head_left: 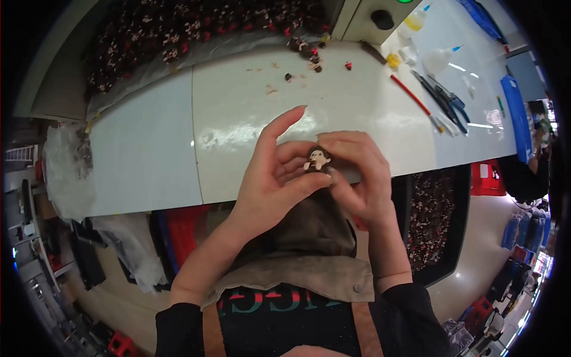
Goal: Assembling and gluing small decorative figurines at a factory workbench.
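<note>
A small brown-and-cream figurine, shaped like a monkey, is held upright between both hands in front of my chest, just over the table's near edge. My left hand is closed on its lower left side with the thumb beneath, while the index finger points up and away. From the other side, my right hand pinches the figurine with thumb and fingertips at its head and right edge. The fingers hide its back and part of its base.
A large heap of similar small dark pieces lies on plastic at the back left. Several loose bits are scattered before it. Pliers, a red brush and a dropper bottle lie right. A black tray of pieces stands below.
</note>
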A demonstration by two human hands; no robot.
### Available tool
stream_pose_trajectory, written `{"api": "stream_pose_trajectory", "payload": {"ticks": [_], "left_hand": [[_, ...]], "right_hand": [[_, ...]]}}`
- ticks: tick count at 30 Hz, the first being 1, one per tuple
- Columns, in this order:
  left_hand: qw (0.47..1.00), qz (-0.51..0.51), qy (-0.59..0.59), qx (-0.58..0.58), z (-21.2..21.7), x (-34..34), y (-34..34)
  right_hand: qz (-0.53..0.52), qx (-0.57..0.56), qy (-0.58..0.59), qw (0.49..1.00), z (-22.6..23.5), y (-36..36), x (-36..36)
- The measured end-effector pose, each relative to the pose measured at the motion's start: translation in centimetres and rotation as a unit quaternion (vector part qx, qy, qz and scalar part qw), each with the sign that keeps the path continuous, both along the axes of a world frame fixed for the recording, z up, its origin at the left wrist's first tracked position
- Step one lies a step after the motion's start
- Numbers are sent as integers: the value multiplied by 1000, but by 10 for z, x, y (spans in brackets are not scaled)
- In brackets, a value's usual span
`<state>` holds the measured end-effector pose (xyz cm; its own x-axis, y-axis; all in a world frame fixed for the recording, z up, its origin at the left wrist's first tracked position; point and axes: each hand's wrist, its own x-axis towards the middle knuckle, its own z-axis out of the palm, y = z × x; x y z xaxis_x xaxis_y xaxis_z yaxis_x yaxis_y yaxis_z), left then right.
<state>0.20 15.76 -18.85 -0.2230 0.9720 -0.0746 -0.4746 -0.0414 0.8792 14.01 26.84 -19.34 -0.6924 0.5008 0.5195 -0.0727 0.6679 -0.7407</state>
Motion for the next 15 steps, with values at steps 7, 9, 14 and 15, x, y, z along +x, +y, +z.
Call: {"api": "stream_pose_trajectory", "payload": {"ticks": [7, 9, 14, 15], "left_hand": [[999, 29, 39, 19, -6, 7, -3], [998, 35, 43, 13, -5, 9, -1], [993, 44, 102, 29, -7, 10, 0], [993, 44, 102, 28, -7, 11, 0]], "right_hand": [[-18, -27, 7, 999, -8, -5, 0], [-33, -40, 10, 999, -8, -7, 2], [-18, -83, 38, 996, -16, -5, 5], [-11, -82, 25, 996, -17, -5, 6]]}}
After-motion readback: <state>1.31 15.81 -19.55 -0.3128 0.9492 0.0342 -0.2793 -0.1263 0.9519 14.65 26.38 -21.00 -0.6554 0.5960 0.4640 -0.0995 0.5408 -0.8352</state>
